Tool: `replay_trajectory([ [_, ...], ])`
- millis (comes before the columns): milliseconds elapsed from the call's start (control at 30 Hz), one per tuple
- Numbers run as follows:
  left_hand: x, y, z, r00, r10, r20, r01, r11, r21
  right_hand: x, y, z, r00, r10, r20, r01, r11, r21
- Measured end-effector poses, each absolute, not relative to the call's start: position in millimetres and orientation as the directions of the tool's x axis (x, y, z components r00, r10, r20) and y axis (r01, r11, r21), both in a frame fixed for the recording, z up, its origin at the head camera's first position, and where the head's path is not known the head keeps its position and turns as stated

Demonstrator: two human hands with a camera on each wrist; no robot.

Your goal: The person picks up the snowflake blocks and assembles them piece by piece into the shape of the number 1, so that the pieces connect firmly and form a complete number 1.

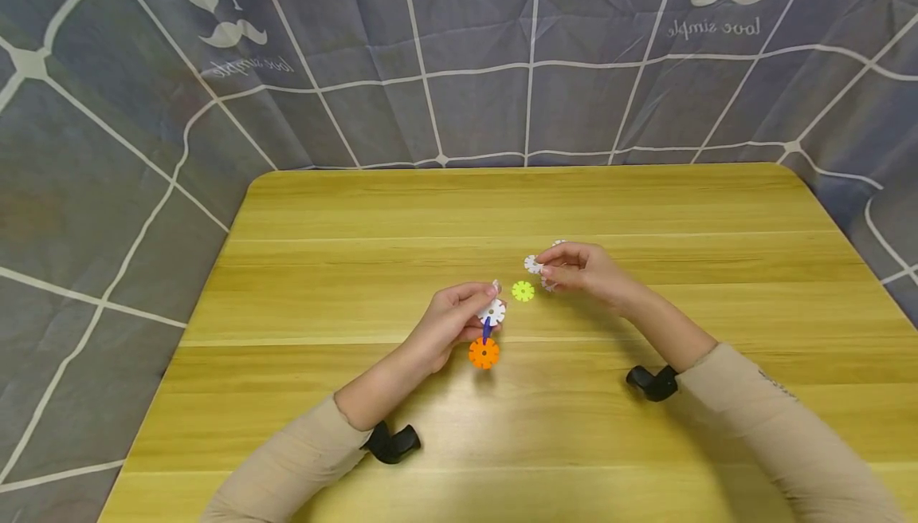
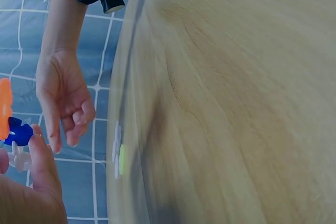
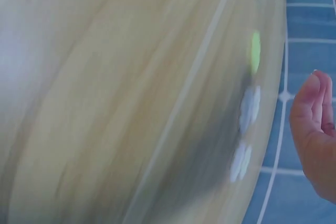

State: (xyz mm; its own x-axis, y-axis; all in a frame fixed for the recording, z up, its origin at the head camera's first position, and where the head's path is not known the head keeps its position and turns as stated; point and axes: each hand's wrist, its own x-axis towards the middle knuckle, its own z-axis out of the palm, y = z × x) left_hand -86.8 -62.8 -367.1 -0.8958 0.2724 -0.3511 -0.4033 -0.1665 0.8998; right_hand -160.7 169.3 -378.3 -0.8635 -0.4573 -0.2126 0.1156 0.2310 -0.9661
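Note:
My left hand (image 1: 453, 317) pinches a small chain of notched plastic interlocking discs: a white disc (image 1: 492, 313), a blue disc (image 1: 487, 329) seen edge-on, and an orange disc (image 1: 484, 353) at the near end. Another white piece shows at its fingertips. In the left wrist view, the blue disc (image 2: 20, 132) sits between thumb and finger. My right hand (image 1: 582, 269) hovers over loose white discs (image 1: 532, 264), its fingers loosely bent and holding nothing. In the right wrist view, that hand (image 3: 316, 135) is apart from the white discs (image 3: 245, 109) on the table.
A yellow-green disc (image 1: 523, 291) lies on the wooden table (image 1: 344, 220) between the hands. Several white discs lie beside it, partly hidden by the right hand. Black wrist mounts (image 1: 653, 383) stick out from both forearms. A grey patterned cloth (image 1: 473, 37) hangs behind the table.

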Motion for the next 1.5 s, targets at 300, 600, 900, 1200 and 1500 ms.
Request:
replay_trajectory([
  [300,-87,-64,-370,-0.916,0.223,-0.332,-0.365,-0.127,0.922,-171,197,-383,-0.902,-0.361,-0.237,0.121,0.316,-0.941],
  [600,-86,-65,-375,-0.920,0.226,-0.319,-0.354,-0.136,0.925,-177,210,-394,-0.918,-0.250,-0.306,0.189,0.403,-0.895],
  [900,-87,-64,-376,-0.920,0.217,-0.325,-0.359,-0.139,0.923,-184,206,-401,-0.943,-0.183,-0.280,0.115,0.608,-0.785],
  [1200,-87,-62,-376,-0.921,0.216,-0.324,-0.358,-0.148,0.922,-188,199,-402,-0.951,-0.151,-0.268,0.076,0.729,-0.680],
  [1500,-87,-59,-379,-0.928,0.202,-0.314,-0.345,-0.143,0.927,-188,198,-397,-0.944,-0.153,-0.293,0.099,0.717,-0.690],
])
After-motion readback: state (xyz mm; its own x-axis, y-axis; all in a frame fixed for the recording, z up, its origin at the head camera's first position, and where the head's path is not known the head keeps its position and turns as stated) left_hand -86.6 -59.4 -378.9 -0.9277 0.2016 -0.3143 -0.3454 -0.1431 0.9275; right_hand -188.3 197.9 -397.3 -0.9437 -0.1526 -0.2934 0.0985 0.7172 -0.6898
